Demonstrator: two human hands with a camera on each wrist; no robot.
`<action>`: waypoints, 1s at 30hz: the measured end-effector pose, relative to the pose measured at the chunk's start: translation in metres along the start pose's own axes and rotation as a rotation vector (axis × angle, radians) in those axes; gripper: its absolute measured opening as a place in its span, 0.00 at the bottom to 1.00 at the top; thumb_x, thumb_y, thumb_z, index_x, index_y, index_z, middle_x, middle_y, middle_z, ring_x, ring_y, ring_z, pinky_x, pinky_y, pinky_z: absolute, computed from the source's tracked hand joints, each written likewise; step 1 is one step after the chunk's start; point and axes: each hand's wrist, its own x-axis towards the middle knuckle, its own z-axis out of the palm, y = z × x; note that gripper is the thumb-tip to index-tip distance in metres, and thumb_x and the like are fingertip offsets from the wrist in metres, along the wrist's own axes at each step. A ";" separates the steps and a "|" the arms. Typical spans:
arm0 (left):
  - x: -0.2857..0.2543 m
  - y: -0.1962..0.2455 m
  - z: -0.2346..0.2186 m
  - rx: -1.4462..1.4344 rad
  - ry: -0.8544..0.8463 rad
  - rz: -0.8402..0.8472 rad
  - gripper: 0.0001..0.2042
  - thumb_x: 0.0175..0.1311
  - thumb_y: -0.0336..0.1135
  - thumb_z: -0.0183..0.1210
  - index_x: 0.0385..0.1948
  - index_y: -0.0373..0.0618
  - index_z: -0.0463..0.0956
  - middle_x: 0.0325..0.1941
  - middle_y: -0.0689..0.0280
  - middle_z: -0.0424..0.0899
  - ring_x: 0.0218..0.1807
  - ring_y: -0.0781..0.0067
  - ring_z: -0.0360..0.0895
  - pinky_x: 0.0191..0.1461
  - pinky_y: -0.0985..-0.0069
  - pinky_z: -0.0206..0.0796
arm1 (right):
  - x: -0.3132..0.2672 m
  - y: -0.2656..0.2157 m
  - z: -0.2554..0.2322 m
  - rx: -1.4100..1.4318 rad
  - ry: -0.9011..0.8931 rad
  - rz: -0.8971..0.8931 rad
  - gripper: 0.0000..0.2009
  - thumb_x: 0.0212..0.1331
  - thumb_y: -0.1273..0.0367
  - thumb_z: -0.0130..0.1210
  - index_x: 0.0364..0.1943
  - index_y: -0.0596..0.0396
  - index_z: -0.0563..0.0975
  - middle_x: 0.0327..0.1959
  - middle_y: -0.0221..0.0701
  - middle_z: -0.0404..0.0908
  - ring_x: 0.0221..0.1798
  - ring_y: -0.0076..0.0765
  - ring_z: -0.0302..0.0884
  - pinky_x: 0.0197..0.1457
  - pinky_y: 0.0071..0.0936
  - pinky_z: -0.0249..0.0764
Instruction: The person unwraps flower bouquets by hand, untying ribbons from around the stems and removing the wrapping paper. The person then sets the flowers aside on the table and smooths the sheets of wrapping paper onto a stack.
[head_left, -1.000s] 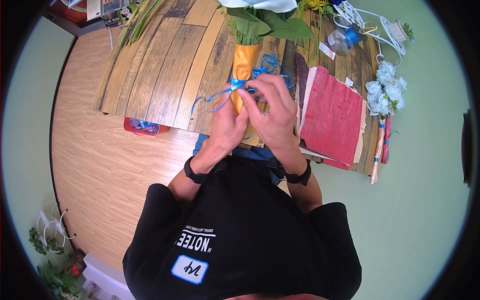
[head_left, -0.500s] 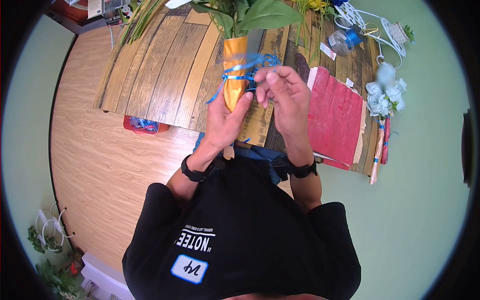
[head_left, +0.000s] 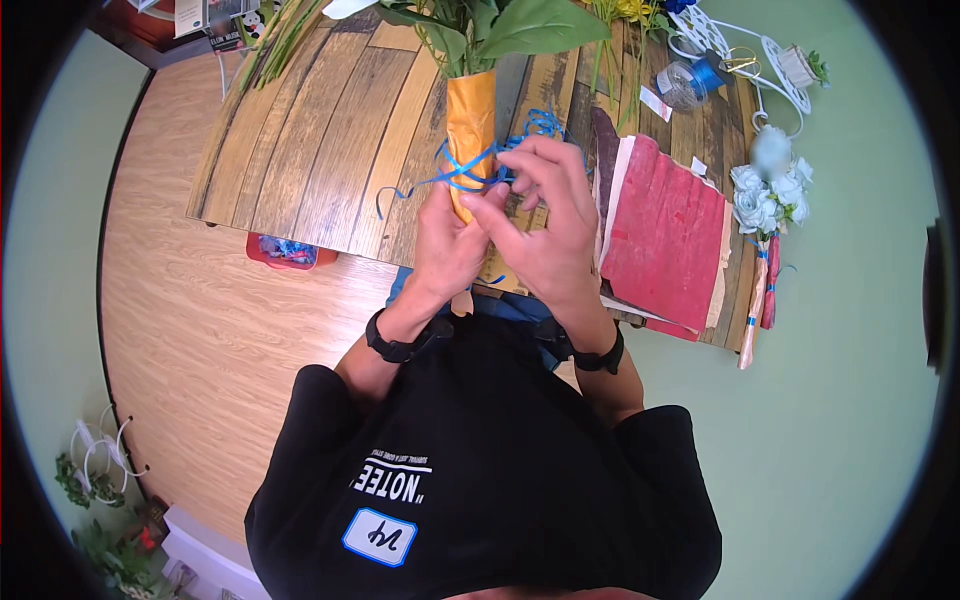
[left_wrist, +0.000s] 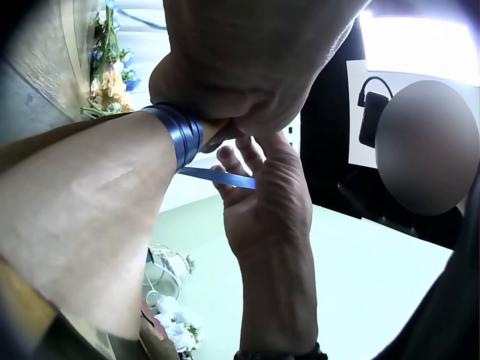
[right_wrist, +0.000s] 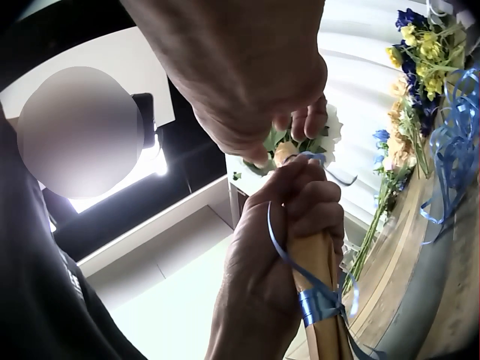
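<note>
My left hand (head_left: pixel 448 245) grips the lower part of a bouquet's orange-brown paper wrap (head_left: pixel 470 105). Large green leaves (head_left: pixel 545 28) spread above the paper. Narrow blue ribbon (head_left: pixel 463 168) crosses the front of the wrap just over the left hand, with a loose tail curling left. In the left wrist view, several flat turns of ribbon (left_wrist: pixel 180 135) circle the paper. From them a taut strand runs to my right hand (left_wrist: pixel 271 202), whose curled fingers pinch it. The right wrist view shows another blue band (right_wrist: pixel 319 304) lower on the wrap (right_wrist: pixel 311 259).
Curled blue ribbon (head_left: pixel 540 122) lies behind the right hand. A red sheet stack (head_left: pixel 665 235) sits to the right, ribbon spools (head_left: pixel 690 80) farther back. Pale blue wrapped roses (head_left: pixel 770 190) lie at the right edge. Cut stems (head_left: pixel 285 45) rest at the back left.
The bouquet has shifted slightly left and away. My right hand swung right with the ribbon, then came back beside the left hand. Ribbon now crosses the front of the wrap.
</note>
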 end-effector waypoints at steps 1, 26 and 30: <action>0.000 -0.001 0.001 0.093 0.020 0.081 0.11 0.71 0.29 0.59 0.50 0.35 0.71 0.40 0.63 0.84 0.42 0.78 0.80 0.46 0.76 0.75 | 0.001 -0.002 0.002 -0.014 -0.014 0.062 0.19 0.46 0.68 0.75 0.41 0.55 0.79 0.44 0.34 0.78 0.36 0.38 0.81 0.35 0.31 0.79; 0.010 0.016 -0.016 -0.165 -0.119 -0.193 0.16 0.72 0.28 0.58 0.58 0.42 0.66 0.29 0.75 0.71 0.24 0.90 0.66 0.24 0.86 0.58 | 0.027 0.021 -0.025 1.216 -0.145 0.653 0.08 0.68 0.70 0.60 0.41 0.62 0.79 0.29 0.34 0.81 0.24 0.22 0.74 0.26 0.19 0.68; 0.010 0.011 -0.016 -0.131 -0.118 -0.175 0.17 0.74 0.29 0.57 0.60 0.46 0.63 0.27 0.75 0.70 0.17 0.89 0.62 0.18 0.87 0.51 | 0.036 0.015 -0.038 1.005 -0.299 0.563 0.09 0.69 0.67 0.60 0.40 0.61 0.79 0.27 0.31 0.78 0.22 0.24 0.72 0.23 0.21 0.67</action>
